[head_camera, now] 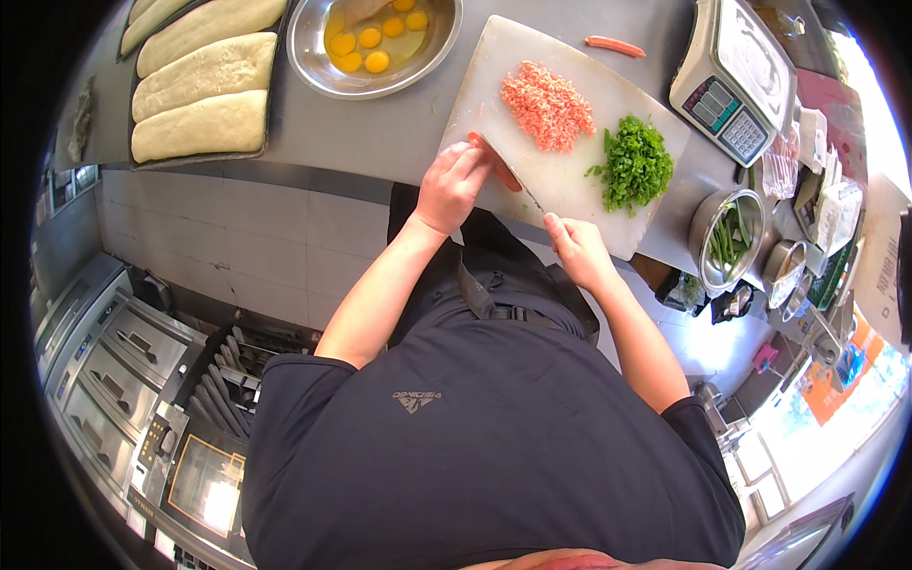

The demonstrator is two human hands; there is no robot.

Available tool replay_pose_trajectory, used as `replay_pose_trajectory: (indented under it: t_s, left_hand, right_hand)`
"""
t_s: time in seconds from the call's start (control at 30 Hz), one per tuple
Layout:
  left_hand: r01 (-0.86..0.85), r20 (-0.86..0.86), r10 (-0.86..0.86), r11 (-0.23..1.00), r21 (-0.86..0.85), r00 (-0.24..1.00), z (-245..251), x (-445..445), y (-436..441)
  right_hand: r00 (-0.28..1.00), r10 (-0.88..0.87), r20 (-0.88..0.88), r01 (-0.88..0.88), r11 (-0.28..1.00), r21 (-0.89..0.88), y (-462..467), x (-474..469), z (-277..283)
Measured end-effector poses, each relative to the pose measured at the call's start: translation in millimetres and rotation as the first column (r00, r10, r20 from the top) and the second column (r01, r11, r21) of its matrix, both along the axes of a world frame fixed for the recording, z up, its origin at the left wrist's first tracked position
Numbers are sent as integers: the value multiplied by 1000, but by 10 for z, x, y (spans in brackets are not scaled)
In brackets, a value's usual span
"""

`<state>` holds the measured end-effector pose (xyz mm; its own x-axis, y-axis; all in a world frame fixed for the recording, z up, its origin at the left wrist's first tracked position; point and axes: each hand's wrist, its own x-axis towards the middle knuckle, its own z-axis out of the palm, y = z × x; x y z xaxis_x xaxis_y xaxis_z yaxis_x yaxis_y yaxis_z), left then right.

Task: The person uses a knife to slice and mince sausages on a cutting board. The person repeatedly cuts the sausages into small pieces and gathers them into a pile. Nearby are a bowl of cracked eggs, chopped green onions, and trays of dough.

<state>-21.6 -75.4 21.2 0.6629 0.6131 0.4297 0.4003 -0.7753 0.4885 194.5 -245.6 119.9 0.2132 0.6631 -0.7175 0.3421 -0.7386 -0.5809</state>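
My right hand (pixel 578 249) grips the handle of a knife (pixel 509 167), whose blade reaches up and left over the near edge of a white cutting board (pixel 491 64). Beside the blade lies a pink sausage (pixel 507 173), and my left hand (pixel 456 182) holds it with bent fingertips near its upper left end. Farther back on the board is a heap of finely chopped pink sausage (pixel 547 107). To its right sits a pile of chopped green leaves (pixel 638 165). One whole sausage (pixel 615 47) lies on the steel table behind the board.
A steel bowl (pixel 374 92) with several cracked eggs stands left of the board, beyond it a tray (pixel 267 135) of long dough pieces. At right are a digital scale (pixel 723 117), a steel bowl (pixel 702 256) of green stalks and smaller metal containers (pixel 773 274).
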Motion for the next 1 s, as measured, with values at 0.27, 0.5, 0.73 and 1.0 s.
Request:
replay_pose_trajectory:
  t_s: [0.27, 0.5, 0.73, 1.0]
  left_hand:
    - [19, -3, -19, 1000, -16, 1000, 19, 21, 25]
    - [18, -10, -19, 998, -64, 1000, -53, 11, 45]
    - [24, 35, -20, 993, -112, 999, -78, 29, 69]
    - [19, 47, -11, 984, -180, 999, -77, 21, 83]
  right_hand:
    - [982, 130, 138, -131, 991, 2, 138, -57, 158]
    - [966, 177, 187, -172, 984, -45, 265, -97, 290]
    - [958, 210, 194, -201, 977, -65, 309, -81, 244]
    - [926, 282, 250, -282, 959, -36, 372, -60, 114]
